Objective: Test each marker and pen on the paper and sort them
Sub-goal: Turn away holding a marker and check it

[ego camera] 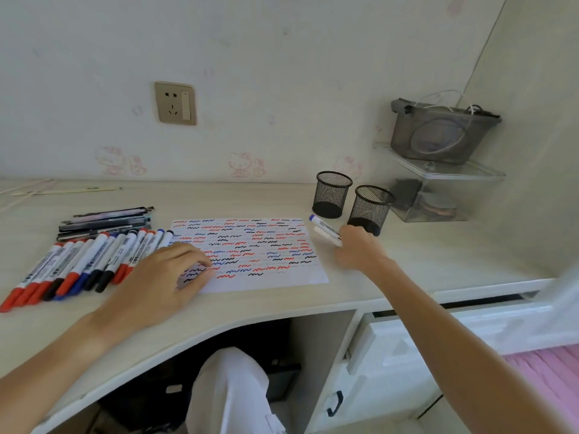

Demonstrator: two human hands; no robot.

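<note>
- While the left hand (163,277) rests loosely curled on the scribbled paper's (266,245) 8 o'clock corner, gripping nothing, the right hand (357,249) grips a blue-capped whiteboard marker (326,230) just off the paper's 2 o'clock corner.
- That marker's cap points to 10 o'clock, beside the nearer of two black mesh pen cups (369,209).
- At the paper's 9 o'clock lies a row of red, blue and black markers (81,264), with dark pens (103,222) at their 12 o'clock on the desk (423,255).
</note>
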